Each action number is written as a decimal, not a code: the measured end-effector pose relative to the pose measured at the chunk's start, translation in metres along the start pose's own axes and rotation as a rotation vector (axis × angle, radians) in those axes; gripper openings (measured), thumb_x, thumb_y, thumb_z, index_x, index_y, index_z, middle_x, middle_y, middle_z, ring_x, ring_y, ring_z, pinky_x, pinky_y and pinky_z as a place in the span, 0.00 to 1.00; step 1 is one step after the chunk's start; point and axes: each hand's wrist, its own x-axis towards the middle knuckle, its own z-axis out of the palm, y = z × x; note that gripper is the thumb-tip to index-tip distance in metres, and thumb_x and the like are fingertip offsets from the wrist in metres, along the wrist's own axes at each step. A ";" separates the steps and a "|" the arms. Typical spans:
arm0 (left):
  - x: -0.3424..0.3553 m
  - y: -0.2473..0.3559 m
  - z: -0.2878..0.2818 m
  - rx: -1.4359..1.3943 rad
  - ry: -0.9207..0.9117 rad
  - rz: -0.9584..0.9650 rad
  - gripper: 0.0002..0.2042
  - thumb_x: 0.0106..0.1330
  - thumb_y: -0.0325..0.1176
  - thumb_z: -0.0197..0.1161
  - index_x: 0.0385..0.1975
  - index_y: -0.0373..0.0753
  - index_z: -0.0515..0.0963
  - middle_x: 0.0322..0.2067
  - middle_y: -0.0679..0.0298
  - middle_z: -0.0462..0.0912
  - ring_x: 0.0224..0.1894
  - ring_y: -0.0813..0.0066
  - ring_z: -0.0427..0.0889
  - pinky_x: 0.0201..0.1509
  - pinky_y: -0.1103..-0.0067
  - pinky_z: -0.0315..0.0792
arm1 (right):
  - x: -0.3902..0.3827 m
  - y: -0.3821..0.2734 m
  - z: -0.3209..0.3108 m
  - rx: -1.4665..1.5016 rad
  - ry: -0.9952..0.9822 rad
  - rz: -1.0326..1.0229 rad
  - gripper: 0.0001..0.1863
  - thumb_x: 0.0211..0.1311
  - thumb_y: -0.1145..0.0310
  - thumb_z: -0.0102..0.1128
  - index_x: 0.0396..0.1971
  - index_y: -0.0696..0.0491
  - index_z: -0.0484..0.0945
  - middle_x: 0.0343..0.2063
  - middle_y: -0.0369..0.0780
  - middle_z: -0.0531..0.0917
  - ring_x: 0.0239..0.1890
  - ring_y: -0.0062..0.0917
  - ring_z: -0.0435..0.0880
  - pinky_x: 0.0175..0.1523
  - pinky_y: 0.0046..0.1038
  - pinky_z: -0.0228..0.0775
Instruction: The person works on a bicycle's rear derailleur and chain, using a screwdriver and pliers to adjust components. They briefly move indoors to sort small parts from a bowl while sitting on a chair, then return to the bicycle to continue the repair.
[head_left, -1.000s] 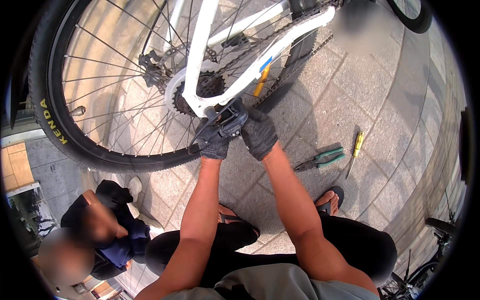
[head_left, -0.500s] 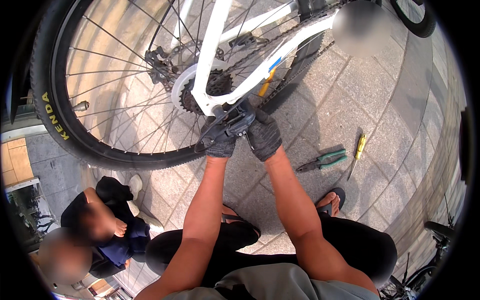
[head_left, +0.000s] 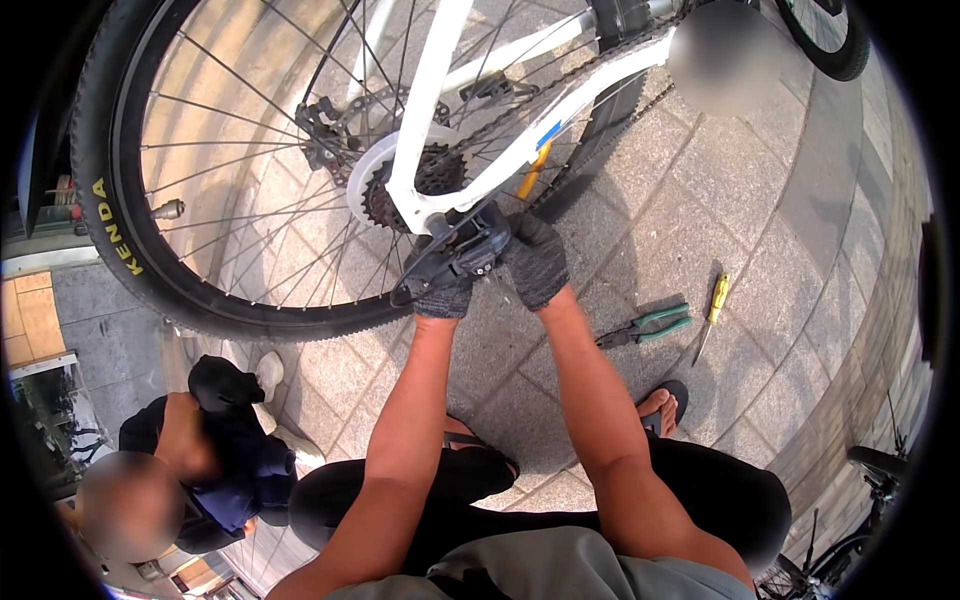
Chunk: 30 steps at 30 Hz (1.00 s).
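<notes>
Gray shirt (head_left: 560, 565) at lower edge, black-clad knees (head_left: 720, 500) spread, sandals (head_left: 681, 402) on stone paving (head_left: 660, 215). Reaches both bare forearms up and forward, wears dark gray knit gloves. Holds black rear derailleur (head_left: 482, 245) with left hand (head_left: 441, 284), grip closed on its lower left part, fingers mostly behind it. Sets right hand (head_left: 537, 262) against its right side, fingers curled in behind; cannot tell how tight that grip is. Derailleur just below rear corner of white bike frame (head_left: 432, 100), between the two hands. Right of the hands, on paving: green-handled pliers (head_left: 662, 316), then yellow-handled screwdriver (head_left: 719, 293), near each other, not touching. Past the hands: dark cassette (head_left: 440, 168) with pale disc (head_left: 361, 190) behind, big spoked wheel (head_left: 300, 325) to the left, yellow item (head_left: 535, 172) partly hidden by frame. At left, person in dark clothes (head_left: 240, 475), low down. Farther out, parts of another bicycle (head_left: 850, 545) at lower right, black wheel (head_left: 853, 52) at upper right.
</notes>
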 end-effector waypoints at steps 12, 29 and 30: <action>0.001 -0.015 -0.001 0.335 0.054 0.172 0.21 0.77 0.47 0.60 0.53 0.33 0.80 0.46 0.57 0.87 0.40 0.68 0.87 0.41 0.74 0.82 | -0.010 0.003 0.022 -0.201 0.187 -0.185 0.11 0.74 0.67 0.62 0.48 0.58 0.79 0.36 0.37 0.83 0.37 0.18 0.78 0.44 0.26 0.73; -0.004 0.008 0.009 -0.135 0.121 -0.068 0.25 0.79 0.57 0.53 0.48 0.37 0.82 0.39 0.62 0.87 0.31 0.73 0.85 0.33 0.78 0.78 | -0.003 -0.019 0.013 -0.498 0.046 -0.402 0.23 0.73 0.67 0.58 0.66 0.55 0.73 0.55 0.50 0.84 0.49 0.36 0.88 0.55 0.35 0.79; -0.003 0.010 0.009 -0.045 0.118 -0.041 0.26 0.79 0.57 0.53 0.48 0.36 0.82 0.38 0.62 0.87 0.32 0.73 0.85 0.33 0.78 0.78 | -0.001 -0.018 0.012 -0.493 0.046 -0.409 0.23 0.73 0.67 0.59 0.65 0.55 0.73 0.55 0.50 0.84 0.49 0.37 0.88 0.55 0.35 0.79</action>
